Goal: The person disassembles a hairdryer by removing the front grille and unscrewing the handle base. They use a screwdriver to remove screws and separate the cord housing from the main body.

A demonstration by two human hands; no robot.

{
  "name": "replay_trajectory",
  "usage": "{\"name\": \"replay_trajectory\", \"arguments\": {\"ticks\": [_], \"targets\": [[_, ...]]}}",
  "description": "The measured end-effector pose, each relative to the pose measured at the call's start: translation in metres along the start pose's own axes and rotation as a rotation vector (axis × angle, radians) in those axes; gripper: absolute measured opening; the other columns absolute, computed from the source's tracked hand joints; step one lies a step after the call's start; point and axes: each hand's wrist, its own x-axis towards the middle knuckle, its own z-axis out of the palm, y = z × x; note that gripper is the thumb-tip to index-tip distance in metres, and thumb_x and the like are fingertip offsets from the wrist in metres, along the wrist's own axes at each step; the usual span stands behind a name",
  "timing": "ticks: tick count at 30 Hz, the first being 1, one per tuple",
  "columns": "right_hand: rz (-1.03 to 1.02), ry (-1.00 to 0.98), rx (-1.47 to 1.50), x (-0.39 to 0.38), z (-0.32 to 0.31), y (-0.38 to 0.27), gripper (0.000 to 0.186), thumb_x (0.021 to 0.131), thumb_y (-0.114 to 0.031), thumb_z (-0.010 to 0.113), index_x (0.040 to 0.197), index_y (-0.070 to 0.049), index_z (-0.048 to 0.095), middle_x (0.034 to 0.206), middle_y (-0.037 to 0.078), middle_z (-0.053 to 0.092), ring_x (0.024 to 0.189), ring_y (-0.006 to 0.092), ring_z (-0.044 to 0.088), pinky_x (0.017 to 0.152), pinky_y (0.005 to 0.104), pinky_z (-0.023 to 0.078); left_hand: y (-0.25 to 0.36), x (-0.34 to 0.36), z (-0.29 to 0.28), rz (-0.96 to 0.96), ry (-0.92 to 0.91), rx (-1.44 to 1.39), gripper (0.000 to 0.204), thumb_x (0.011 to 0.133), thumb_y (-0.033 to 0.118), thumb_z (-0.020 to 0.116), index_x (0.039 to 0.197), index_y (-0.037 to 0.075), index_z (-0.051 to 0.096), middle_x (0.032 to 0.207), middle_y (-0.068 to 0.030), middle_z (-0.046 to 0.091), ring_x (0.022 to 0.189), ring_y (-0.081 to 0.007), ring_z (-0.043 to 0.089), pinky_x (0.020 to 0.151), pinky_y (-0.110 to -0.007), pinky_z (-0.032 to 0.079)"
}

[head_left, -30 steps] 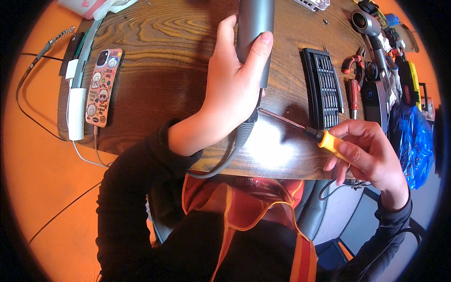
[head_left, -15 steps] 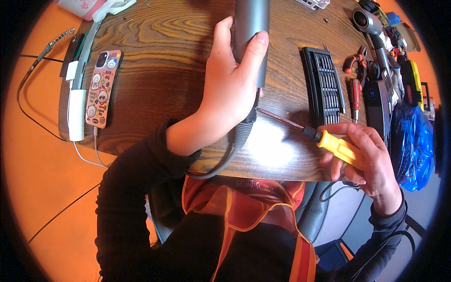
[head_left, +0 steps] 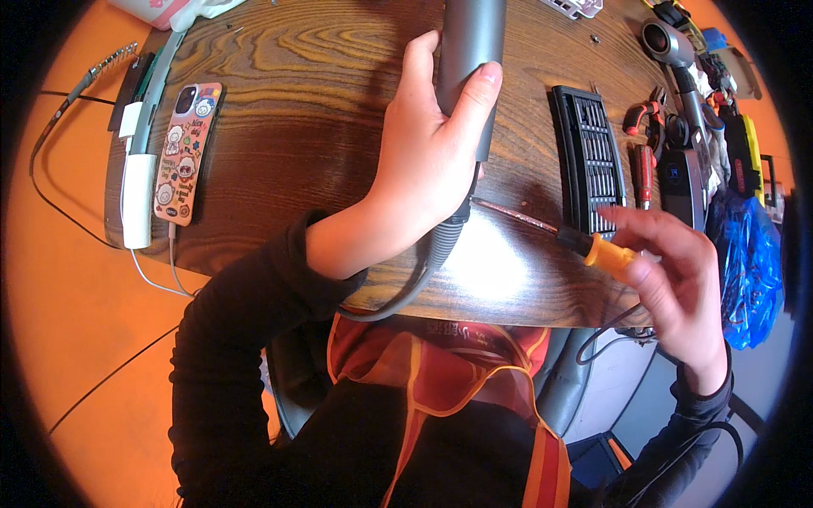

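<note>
A grey cylindrical handle runs out of the top edge of the view. My left hand is closed round it, thumb along the right side. A ribbed grey cord sleeve hangs from its lower end and continues as a cord that curves to the left. To the right, my right hand holds a yellow-handled screwdriver between thumb and fingers, index finger stretched along the far side. The screwdriver's tip touches or nearly touches the handle's lower end, just above the sleeve; exact contact is too small to tell.
A black case of screwdriver bits lies right of the handle. Beyond it are red-handled pliers, a red screwdriver, a grey hair dryer and a blue plastic bag. A phone charges beside a white power bank at left.
The grey handle and my left hand have shifted slightly right. My right hand has turned round the screwdriver, its fingers now further up and the thumb lower on the yellow grip.
</note>
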Motion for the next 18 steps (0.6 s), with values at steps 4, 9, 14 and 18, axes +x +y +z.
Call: {"name": "replay_trajectory", "arguments": {"ticks": [4, 9, 14, 18], "targets": [[0.435, -0.19, 0.341, 0.003, -0.002, 0.0, 0.035, 0.096, -0.022, 0.045, 0.11, 0.008, 0.056, 0.077, 0.01, 0.062, 0.056, 0.0099, 0.057, 0.05, 0.0209, 0.047, 0.001, -0.001, 0.0, 0.009, -0.004, -0.01, 0.043, 0.091, 0.035, 0.053, 0.12, 0.008, 0.037, 0.077, -0.0059, 0.049, 0.047, -0.0105, 0.05, 0.038, -0.024, 0.043], [0.155, -0.088, 0.187, 0.001, 0.002, 0.007, 0.025, 0.083, -0.006, 0.063, 0.105, 0.005, 0.061, 0.076, 0.01, 0.063, 0.06, 0.0119, 0.058, 0.055, 0.0217, 0.047, 0.001, 0.001, -0.001, 0.001, 0.025, 0.006, 0.047, 0.09, 0.032, 0.055, 0.122, 0.004, 0.036, 0.066, -0.0047, 0.052, 0.048, -0.0106, 0.053, 0.04, -0.025, 0.043], [-0.141, 0.023, -0.106, 0.001, 0.009, 0.007, 0.028, 0.075, -0.005, 0.068, 0.102, 0.004, 0.064, 0.078, 0.012, 0.063, 0.068, 0.0165, 0.059, 0.063, 0.026, 0.046, 0.001, 0.0, 0.0, -0.01, 0.011, 0.005, 0.047, 0.09, 0.033, 0.055, 0.121, 0.003, 0.036, 0.066, -0.0048, 0.052, 0.047, -0.0109, 0.053, 0.04, -0.025, 0.042], [0.178, -0.074, 0.241, 0.003, 0.0, -0.008, 0.03, 0.081, -0.007, 0.064, 0.109, 0.003, 0.059, 0.078, 0.008, 0.062, 0.068, 0.0106, 0.056, 0.059, 0.022, 0.043, 0.0, 0.0, -0.001, -0.015, -0.008, 0.0, 0.047, 0.09, 0.034, 0.054, 0.121, 0.003, 0.036, 0.066, -0.005, 0.052, 0.047, -0.0109, 0.053, 0.04, -0.025, 0.042]]}}
